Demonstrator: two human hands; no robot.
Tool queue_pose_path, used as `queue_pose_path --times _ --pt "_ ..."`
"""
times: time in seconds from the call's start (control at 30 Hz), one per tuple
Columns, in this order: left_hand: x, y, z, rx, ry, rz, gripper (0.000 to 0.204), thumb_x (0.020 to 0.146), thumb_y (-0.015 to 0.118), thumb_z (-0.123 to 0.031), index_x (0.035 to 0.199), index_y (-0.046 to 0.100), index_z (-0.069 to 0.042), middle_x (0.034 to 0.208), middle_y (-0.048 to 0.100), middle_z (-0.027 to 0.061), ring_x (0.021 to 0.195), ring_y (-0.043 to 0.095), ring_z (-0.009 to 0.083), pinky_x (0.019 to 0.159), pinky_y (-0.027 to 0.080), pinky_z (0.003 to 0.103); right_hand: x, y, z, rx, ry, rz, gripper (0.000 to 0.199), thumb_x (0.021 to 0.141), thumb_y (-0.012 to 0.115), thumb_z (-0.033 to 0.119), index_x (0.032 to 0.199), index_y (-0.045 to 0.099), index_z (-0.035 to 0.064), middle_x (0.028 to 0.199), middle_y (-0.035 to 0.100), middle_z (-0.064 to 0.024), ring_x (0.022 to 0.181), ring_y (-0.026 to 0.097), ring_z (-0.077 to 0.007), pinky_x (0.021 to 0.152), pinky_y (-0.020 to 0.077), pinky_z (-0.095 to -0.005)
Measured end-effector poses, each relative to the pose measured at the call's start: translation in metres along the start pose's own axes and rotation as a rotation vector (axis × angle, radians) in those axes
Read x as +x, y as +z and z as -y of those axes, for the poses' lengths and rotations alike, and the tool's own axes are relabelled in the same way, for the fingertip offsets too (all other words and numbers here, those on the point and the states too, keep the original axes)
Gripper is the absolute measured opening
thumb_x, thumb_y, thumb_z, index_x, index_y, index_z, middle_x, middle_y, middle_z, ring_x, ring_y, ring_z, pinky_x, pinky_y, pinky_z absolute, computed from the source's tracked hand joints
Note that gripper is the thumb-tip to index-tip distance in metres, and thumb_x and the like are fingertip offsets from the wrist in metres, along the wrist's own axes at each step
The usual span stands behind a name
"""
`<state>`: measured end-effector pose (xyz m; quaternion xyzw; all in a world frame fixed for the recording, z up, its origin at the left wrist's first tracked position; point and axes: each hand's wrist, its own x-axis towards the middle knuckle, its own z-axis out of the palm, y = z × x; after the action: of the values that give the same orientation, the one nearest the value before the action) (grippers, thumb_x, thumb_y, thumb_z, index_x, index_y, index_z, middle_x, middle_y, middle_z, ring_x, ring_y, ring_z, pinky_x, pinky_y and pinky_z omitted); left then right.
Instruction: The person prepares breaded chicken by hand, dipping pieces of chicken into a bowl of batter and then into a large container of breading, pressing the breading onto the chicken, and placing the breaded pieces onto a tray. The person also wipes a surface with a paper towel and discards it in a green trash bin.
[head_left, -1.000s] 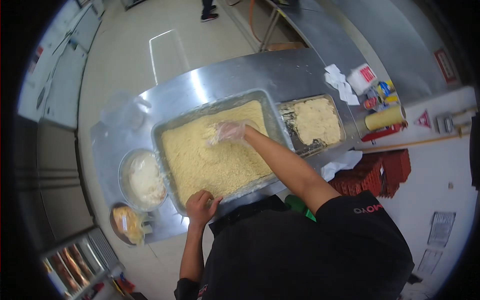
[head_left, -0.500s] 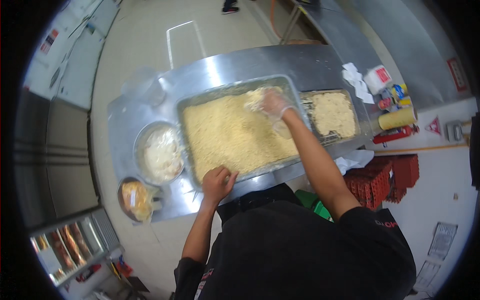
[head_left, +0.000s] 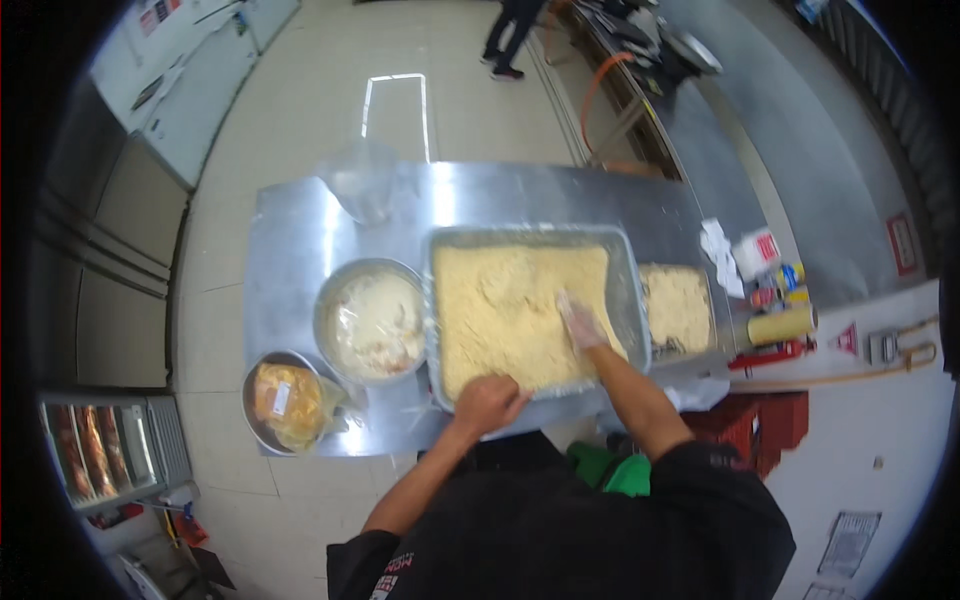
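Observation:
A grey rectangular tub (head_left: 640,300) holds a deep layer of pale yellow crumbs (head_left: 490,345). My bare left hand (head_left: 490,403) is closed over the tub's near rim, fingers curled. My right hand (head_left: 582,322), in a clear plastic glove, rests on the crumbs in the tub's right half. Its fingers stretch forward, with nothing visible in them. A crumb-covered lump (head_left: 505,280) lies beyond it, hard to tell from the crumbs around it. Left of the tub stands a round metal bowl (head_left: 318,325) of whitish batter with pieces in it.
Right of the tub is a tray (head_left: 712,320) of crumbed pieces. A smaller bowl (head_left: 250,420) with a bagged yellow-orange food and a clear plastic container (head_left: 362,185) stand on the steel table (head_left: 285,235). Crumpled paper (head_left: 720,258) lies at right. Another person's legs (head_left: 508,40) show far off.
My right hand has left the pale piece it held near the tub's far right corner and come nearer, onto the crumbs. My left hand stays at the near rim. The view has shifted.

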<state>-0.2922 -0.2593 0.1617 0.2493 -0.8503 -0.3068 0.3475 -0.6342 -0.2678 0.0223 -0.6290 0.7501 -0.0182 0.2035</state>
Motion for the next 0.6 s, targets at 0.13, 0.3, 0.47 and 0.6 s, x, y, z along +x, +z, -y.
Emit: queue_pose_path --times 0.13,0.3,0.47,0.6 --pt "-0.024 -0.037 0.011 0.022 -0.051 -0.071 0.028 0.074 0.07 -0.024 0.058 0.054 -0.007 0.057 0.05 0.0062 0.053 0.053 0.0222 0.049 0.042 0.034 -0.019 -0.093 0.185 0.891 0.801 0.357 0.052 0.092 0.042 0.04 0.134 0.039 0.0093 0.135 0.042 -0.0146 0.128 0.033 -0.0283 0.103 0.028 -0.0404" --pt "-0.008 -0.019 0.0 -0.065 0.002 0.007 0.03 0.076 0.068 -0.027 0.059 0.053 -0.008 0.06 0.052 0.0055 0.057 0.054 0.022 0.052 0.042 0.034 -0.043 -0.066 0.114 1.085 0.874 -0.002 0.059 0.088 0.048 0.046 0.13 0.042 0.005 0.124 0.049 -0.0123 0.104 0.051 -0.0251 0.086 0.044 -0.0386" --pt "-0.005 -0.023 0.001 -0.065 -0.035 -0.005 0.03 0.075 0.069 -0.026 0.057 0.053 -0.008 0.057 0.05 0.0052 0.056 0.053 0.0225 0.05 0.042 0.035 -0.032 -0.16 0.165 1.068 0.486 -0.037 0.063 0.084 0.049 0.051 0.125 0.047 0.0032 0.124 0.049 -0.0138 0.105 0.047 -0.0264 0.086 0.0394 -0.046" --pt "-0.005 -0.025 0.001 -0.013 -0.039 0.014 0.031 0.075 0.07 -0.024 0.056 0.051 -0.008 0.056 0.05 0.0057 0.054 0.053 0.0233 0.05 0.042 0.035 0.03 -0.166 0.195 0.694 0.321 0.039 0.054 0.089 0.042 0.041 0.124 0.048 0.0005 0.126 0.046 -0.0174 0.115 0.041 -0.0309 0.094 0.0339 -0.0498"
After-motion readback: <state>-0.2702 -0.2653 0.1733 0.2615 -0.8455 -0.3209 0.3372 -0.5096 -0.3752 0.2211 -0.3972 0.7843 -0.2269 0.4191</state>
